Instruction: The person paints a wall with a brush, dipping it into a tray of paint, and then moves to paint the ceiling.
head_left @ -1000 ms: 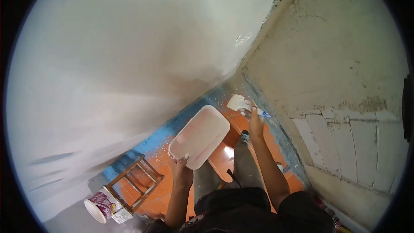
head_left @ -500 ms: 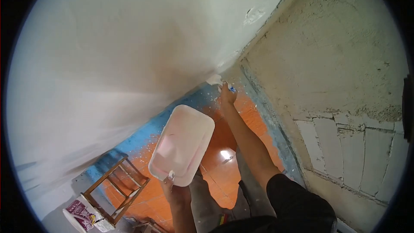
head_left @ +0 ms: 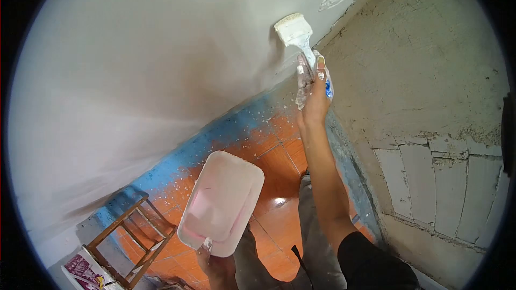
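Observation:
My right hand (head_left: 314, 83), smeared with white paint, is closed around the handle of a wide paintbrush (head_left: 296, 31). The brush's bristles point up and overlap the white wall (head_left: 161, 37) close to the corner. A patch of blue shows at the handle's lower end. Down at the lower middle, my left hand (head_left: 211, 258) grips the near rim of a pale pinkish plastic tub (head_left: 244, 182), thumb over the edge. White paint covers that thumb too. The tub is tilted towards me, with a thin whitish coating on its inside.
A wooden stepladder (head_left: 131, 236) stands at the lower left, with a paint bucket (head_left: 80, 268) beside it. Orange floor tiles (head_left: 277, 166) have white spatters and a blue border along the wall. Rough plaster (head_left: 419, 64) and exposed blocks (head_left: 422, 177) form the right wall.
My right hand has moved up along the wall with the paintbrush, from low near the floor corner. The tub in my left hand sits slightly lower in view.

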Available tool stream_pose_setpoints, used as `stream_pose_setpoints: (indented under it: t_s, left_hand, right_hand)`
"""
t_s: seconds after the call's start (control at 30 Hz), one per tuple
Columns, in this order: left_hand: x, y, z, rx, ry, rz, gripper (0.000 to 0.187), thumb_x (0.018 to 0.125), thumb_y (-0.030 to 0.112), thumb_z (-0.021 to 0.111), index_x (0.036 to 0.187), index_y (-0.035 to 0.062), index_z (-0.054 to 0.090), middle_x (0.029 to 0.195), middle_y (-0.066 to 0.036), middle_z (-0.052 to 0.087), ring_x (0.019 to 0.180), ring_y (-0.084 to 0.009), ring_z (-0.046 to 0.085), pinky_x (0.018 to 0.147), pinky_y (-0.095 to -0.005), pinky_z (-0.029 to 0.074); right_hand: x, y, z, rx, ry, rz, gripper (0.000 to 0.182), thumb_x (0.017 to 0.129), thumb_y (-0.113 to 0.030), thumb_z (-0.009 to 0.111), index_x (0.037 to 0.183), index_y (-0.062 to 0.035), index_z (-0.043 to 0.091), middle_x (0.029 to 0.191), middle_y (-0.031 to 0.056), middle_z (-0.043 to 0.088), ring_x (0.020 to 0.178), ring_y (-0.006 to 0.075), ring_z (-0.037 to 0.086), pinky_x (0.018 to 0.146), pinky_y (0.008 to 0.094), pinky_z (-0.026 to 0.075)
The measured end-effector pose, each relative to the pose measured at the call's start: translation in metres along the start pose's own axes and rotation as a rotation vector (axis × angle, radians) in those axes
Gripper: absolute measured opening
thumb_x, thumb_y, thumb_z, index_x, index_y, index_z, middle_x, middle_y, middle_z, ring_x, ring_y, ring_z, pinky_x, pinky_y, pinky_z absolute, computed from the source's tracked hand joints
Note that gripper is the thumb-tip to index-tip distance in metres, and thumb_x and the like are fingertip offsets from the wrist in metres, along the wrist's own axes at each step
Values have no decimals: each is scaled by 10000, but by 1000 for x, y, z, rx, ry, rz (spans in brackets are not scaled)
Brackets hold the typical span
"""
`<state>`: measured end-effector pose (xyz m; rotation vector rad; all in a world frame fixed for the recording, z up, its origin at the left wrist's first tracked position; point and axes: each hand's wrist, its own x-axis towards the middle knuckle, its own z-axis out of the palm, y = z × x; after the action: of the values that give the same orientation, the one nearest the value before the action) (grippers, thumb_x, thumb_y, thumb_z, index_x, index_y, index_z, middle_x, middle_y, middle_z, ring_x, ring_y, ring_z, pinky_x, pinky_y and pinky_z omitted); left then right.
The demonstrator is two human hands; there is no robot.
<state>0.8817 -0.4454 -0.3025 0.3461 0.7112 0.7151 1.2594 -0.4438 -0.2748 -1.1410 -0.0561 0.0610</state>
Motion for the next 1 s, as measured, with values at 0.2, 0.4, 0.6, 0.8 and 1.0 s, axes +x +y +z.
stream_pose_setpoints:
  t_s: [0.2,0.4,0.6,0.8,1.0]
  left_hand:
    - [11,-26,-14,83,143,76,721,871,308,620,1483,49,342,1416,-130,488,1327,-307,474,1121,-490,391]
    - [10,-50,-59,151,126,162,687,892,314,584,1479,43,352,1422,-130,488,1328,-290,476,1127,-482,382]
    - [0,-44,-53,222,53,205,667,893,290,581,1467,25,367,1431,-130,487,1330,-287,475,1120,-473,392]
    - [-3,-38,-54,129,190,170,683,879,261,598,1473,22,359,1429,-135,487,1332,-300,472,1112,-484,405]
    - [-2,-40,-61,-32,-7,1,719,830,295,580,1478,55,378,1435,-129,486,1340,-310,464,1125,-492,387]
  right_hand:
    - [32,150,-78,-48,109,83,416,1015,-307,585,1296,0,580,1117,78,686,978,155,673,805,255,532]
    - [66,275,-150,-149,213,211,346,1016,-250,570,1230,21,588,1185,96,639,1022,177,656,829,296,535]
    - [53,189,-75,-118,261,281,277,999,-203,604,1165,18,601,1059,80,652,927,162,658,790,270,538]
    - [2,46,-26,37,-34,12,360,998,-218,613,1269,16,567,1100,87,648,908,139,658,781,272,552]
    - [-2,91,-50,5,-84,31,432,1008,-242,595,1342,24,526,1135,117,666,987,181,672,809,307,544]
